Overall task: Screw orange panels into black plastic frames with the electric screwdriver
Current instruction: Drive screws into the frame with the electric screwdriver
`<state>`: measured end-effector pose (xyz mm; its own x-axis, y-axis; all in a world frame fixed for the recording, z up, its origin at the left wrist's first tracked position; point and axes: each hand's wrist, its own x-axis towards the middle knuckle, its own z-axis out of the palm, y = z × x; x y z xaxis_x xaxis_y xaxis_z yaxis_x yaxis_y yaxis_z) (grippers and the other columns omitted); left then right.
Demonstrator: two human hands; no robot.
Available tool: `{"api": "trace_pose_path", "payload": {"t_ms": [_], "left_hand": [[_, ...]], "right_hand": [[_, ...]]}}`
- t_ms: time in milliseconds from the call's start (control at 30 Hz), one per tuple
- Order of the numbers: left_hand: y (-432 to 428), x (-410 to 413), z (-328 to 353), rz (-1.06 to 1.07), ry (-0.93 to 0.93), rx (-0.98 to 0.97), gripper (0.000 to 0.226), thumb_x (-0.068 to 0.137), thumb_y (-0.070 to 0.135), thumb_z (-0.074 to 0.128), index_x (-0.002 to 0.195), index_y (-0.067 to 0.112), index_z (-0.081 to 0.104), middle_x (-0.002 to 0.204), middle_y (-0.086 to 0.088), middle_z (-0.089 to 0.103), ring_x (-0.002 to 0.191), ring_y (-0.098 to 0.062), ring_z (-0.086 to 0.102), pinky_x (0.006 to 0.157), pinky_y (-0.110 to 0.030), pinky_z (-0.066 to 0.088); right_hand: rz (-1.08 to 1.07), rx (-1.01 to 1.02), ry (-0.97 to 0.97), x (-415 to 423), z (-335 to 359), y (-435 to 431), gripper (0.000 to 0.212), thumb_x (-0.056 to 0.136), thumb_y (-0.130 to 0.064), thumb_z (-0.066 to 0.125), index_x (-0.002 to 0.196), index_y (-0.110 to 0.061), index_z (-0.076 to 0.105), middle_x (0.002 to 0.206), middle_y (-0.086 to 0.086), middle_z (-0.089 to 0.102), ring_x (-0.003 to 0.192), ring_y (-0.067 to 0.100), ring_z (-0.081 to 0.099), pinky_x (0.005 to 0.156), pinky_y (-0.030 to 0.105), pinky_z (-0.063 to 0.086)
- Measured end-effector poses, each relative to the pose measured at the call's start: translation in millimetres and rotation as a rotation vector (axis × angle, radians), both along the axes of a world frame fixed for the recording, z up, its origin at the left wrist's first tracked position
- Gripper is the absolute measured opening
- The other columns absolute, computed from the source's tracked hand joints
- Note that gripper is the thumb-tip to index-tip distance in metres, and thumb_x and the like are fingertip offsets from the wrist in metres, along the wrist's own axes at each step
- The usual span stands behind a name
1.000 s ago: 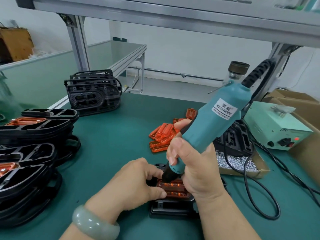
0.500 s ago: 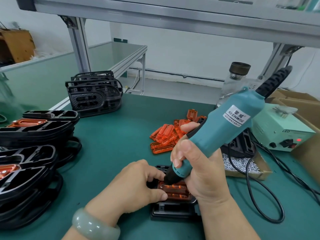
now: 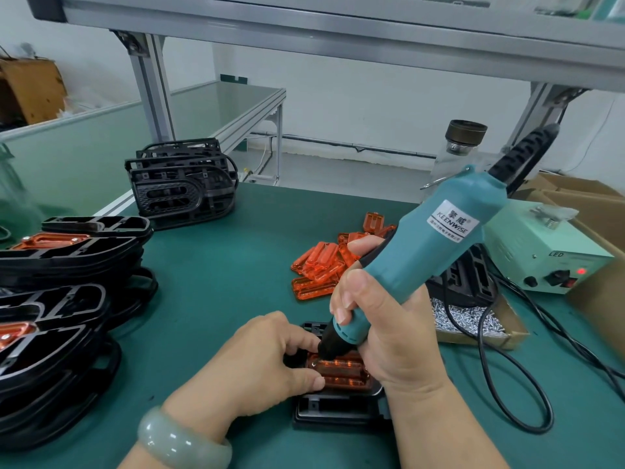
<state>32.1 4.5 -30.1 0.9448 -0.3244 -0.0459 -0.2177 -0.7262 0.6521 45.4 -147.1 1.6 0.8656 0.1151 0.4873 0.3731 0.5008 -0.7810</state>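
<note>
Gripping the electric screwdriver (image 3: 422, 245) in the R hand (image 3: 389, 333), fingers and thumb curled tight round the lower teal grip, tool tilted up and to the right, black tip down on the far-left corner of the orange panel (image 3: 341, 374). Pinching that panel's left end w/ the L hand (image 3: 267, 363): thumb on the near edge, forefinger bent at the far edge right beside the tip, other fingers curled under, can't tell what they touch. W/ the panel seated flat in the black frame (image 3: 338, 411), on the green table mat (image 3: 220, 265) at front centre, betw. both hands. Wearing a pale green bracelet (image 3: 179, 441) on the L wrist. Behind the hands, a loose pile of orange panels (image 3: 318, 265) on the mat, apart from the frame. At left, stacks of black frames (image 3: 61, 299), some w/ orange panels already in. Further back-left, more frames standing on edge (image 3: 182, 187). To the right, a shallow cardboard tray of screws (image 3: 473, 319), w/ another dark part at its back edge, partly hidden by the tool. Beyond it, a pale green power box (image 3: 541, 252), red light on, and a black cord (image 3: 507, 401) looping over the mat beside the tray. Behind the tool, a clear bottle (image 3: 463, 140) w/ dark cap; contents can't tell. Screw under the tip hidden, so can't tell how far in.
</note>
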Motion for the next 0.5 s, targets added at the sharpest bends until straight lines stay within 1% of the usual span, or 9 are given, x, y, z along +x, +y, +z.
{"api": "trace_pose_path", "payload": {"t_ms": [133,233,267,333,367,467,500], "left_hand": [[0.2,0.0,0.1,-0.002,-0.001,-0.011,0.033,0.067,0.051,0.077,0.068,0.071,0.051,0.087,0.012,0.049,0.084,-0.003,0.048,0.078,-0.026,0.046],[0.6,1.1,-0.7,-0.007,-0.011,-0.003,0.034,0.067,0.050,0.077,0.064,0.070,0.049,0.086,0.011,0.049,0.082,-0.004,0.048,0.075,-0.025,0.045],[0.8,1.4,-1.1,-0.006,-0.010,-0.005,0.033,0.067,0.050,0.077,0.067,0.070,0.051,0.085,0.011,0.049,0.082,-0.004,0.048,0.075,-0.025,0.045],[1.2,1.7,-2.8,0.000,0.001,-0.007,0.026,0.067,0.051,0.077,0.083,0.063,0.060,0.086,0.013,0.048,0.083,-0.003,0.048,0.078,-0.025,0.045],[1.6,1.9,-3.5,0.002,0.005,-0.006,0.028,0.066,0.051,0.077,0.089,0.060,0.062,0.086,0.014,0.048,0.084,-0.003,0.048,0.079,-0.025,0.045],[1.8,2.4,-3.7,0.009,0.013,-0.012,0.026,0.066,0.051,0.077,0.080,0.063,0.058,0.088,0.014,0.050,0.086,-0.002,0.049,0.081,-0.022,0.044],[1.7,2.4,-4.1,0.015,0.011,-0.010,0.027,0.066,0.051,0.077,0.083,0.061,0.060,0.088,0.014,0.050,0.086,-0.002,0.049,0.080,-0.021,0.043]], "right_hand": [[0.000,-0.007,0.008,0.3,1.3,0.6,0.019,0.077,-0.018,0.066,0.094,-0.027,0.068,0.055,-0.004,0.053,0.046,0.014,0.047,0.052,0.029,0.043],[0.013,0.046,-0.001,0.0,3.7,0.4,0.019,0.078,-0.016,0.065,0.095,-0.025,0.067,0.055,-0.005,0.053,0.046,0.013,0.049,0.053,0.027,0.044],[0.016,0.073,-0.010,0.1,5.0,-0.4,0.019,0.078,-0.016,0.064,0.095,-0.025,0.067,0.055,-0.005,0.053,0.046,0.013,0.049,0.053,0.026,0.044],[0.009,0.118,-0.022,0.1,7.6,-3.7,0.019,0.079,-0.016,0.063,0.096,-0.023,0.066,0.055,-0.005,0.053,0.046,0.012,0.050,0.053,0.026,0.043],[0.003,0.138,-0.020,0.1,8.5,-6.0,0.019,0.078,-0.016,0.062,0.096,-0.022,0.065,0.055,-0.005,0.052,0.045,0.012,0.049,0.053,0.026,0.043],[-0.021,0.183,0.008,0.9,8.8,-12.4,0.019,0.078,-0.017,0.062,0.096,-0.018,0.063,0.055,-0.003,0.051,0.045,0.012,0.049,0.053,0.026,0.043],[-0.032,0.193,0.015,1.3,8.7,-14.1,0.018,0.077,-0.017,0.062,0.095,-0.019,0.064,0.055,-0.003,0.051,0.045,0.012,0.049,0.053,0.026,0.043]]}}
